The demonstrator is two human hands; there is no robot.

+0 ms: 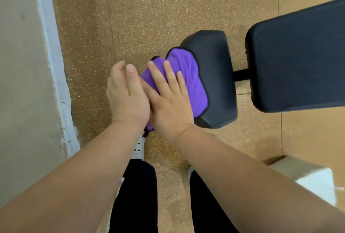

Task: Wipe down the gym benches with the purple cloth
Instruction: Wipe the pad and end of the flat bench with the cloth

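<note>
Pressing my right hand (168, 100) flat on the purple cloth (188, 83), I have its fingers spread a little and laid along the fabric, not clamped on anything. My left hand (127, 94) sits just at nine o'clock of it, touching its thumb side, fingers together and slightly curled; whether they pinch the hanging edge of the cloth underneath I cannot tell.

The cloth is draped over the near end of the small black seat pad (214, 75), its bulk on top and a corner drooping off toward six o'clock, below my wrists. At three o'clock, across a gap bridged by a dark bar, lies the long back pad (298, 59).

I judge the cloth light, limp and plush, so it will bunch and slide if I push with fingertips only; a flat palm on its middle should keep it spread. The pad's covering looks smooth and faintly cushioned, so the cloth ought to glide, though the rounded corners may let it slip off the edge.

Counted: one cloth, two pads on one bench, two hands. At five o'clock a pale boxy thing (306, 176) stands on the speckled floor (149, 18); it is too blurred to name.
</note>
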